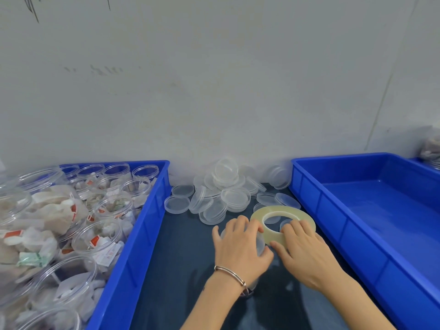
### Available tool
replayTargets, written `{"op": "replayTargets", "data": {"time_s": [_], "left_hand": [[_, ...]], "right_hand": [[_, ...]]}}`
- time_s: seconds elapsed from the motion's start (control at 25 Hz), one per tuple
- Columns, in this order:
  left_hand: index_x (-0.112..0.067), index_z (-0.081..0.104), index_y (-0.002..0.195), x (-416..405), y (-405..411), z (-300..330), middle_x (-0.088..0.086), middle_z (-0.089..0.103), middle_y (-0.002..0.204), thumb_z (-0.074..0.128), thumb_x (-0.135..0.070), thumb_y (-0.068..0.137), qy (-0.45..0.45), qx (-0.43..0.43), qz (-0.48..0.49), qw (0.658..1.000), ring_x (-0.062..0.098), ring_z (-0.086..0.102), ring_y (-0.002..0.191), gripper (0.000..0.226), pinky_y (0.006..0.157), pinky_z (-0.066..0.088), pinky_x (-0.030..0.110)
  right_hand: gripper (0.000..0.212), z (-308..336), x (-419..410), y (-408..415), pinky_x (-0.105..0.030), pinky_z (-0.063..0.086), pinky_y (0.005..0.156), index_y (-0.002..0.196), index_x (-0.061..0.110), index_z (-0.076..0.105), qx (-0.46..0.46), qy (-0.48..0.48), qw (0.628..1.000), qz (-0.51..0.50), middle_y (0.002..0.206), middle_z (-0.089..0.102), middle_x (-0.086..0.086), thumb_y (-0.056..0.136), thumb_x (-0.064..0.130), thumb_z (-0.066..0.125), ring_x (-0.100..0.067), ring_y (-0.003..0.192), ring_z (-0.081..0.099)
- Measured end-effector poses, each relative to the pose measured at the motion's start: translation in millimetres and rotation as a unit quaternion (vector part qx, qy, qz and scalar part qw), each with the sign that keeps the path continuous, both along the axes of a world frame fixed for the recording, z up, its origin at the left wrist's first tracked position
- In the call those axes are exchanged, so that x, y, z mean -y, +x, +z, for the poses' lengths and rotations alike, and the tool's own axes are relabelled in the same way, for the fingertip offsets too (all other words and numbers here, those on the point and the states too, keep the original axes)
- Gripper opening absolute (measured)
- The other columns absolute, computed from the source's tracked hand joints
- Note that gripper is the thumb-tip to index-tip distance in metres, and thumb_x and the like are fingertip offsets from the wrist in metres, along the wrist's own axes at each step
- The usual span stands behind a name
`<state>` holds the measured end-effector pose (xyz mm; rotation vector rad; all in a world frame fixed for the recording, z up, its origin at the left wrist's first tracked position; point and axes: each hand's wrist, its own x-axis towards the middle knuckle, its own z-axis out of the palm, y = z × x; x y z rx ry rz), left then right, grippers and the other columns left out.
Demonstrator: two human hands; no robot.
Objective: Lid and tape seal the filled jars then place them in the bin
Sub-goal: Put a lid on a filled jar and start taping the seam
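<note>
Jar: a clear jar [258, 244] is held lying on the dark table [181, 258], between the two blue bins. Most of it is hidden under the left hand.
Which way it points: the lid end seems to be turned toward the tape roll and the far wall. Its long side seems to run from the person toward the wall, but this cannot be told for sure.
Left hand: the left hand [240, 246] is curled over the jar and grips it. The jar is likely held this way so it can be kept steady or turned while tape is put on.
Right hand: the right hand [302, 248] is wrapped on the tape roll [282, 223], with its fingers [294, 227] over the rim.
Tape roll: it is kept right beside the lid end, likely so the tape can be laid where lid and jar meet.
Loose lids: a pile of clear lids [223, 186] is kept by the wall, within reach.
Left bin: a blue bin [142, 222] is filled with open jars [100, 236] still to be done.
Right bin: the bin [333, 210] looks bare inside; sealed jars are likely meant for it.
</note>
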<state>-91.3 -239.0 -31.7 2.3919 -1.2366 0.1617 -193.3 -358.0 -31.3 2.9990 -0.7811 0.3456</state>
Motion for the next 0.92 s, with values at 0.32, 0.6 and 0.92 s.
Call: {"op": "replayTargets", "data": {"time_s": [0.32,0.6,0.92], "left_hand": [[-0.031,0.053,0.101,7,4,-8,-0.011,0.052,0.102,0.054,-0.049,0.078,-0.072,0.020,0.023,0.997,0.013,0.051,0.102,0.029,0.093,0.033,0.036],[-0.031,0.054,0.100,22,29,-2,-0.011,0.050,0.107,0.056,-0.046,0.078,-0.057,-0.014,-0.013,0.998,0.015,0.049,0.102,0.026,0.079,0.037,0.031],[-0.029,0.057,0.100,43,38,2,-0.006,0.051,0.109,0.058,-0.039,0.078,-0.033,-0.020,-0.036,0.999,0.021,0.049,0.106,0.023,0.080,0.037,0.035]], "right_hand": [[0.039,-1,-15,2,-0.027,0.038,0.083,0.103,0.026,0.040,-0.008,-0.007,0.997,-0.077,0.111,0.039,0.012,0.096,0.057,0.018,-0.009,0.109,0.037],[0.039,7,-45,15,-0.039,0.031,0.062,0.090,0.007,0.061,0.077,-0.021,0.982,-0.174,0.090,0.055,-0.007,0.093,0.044,0.050,-0.027,0.095,0.050],[0.046,6,-46,15,-0.038,0.031,0.069,0.104,0.011,0.055,0.042,-0.006,0.969,-0.244,0.101,0.048,-0.003,0.098,0.049,0.029,-0.024,0.108,0.040]]}}
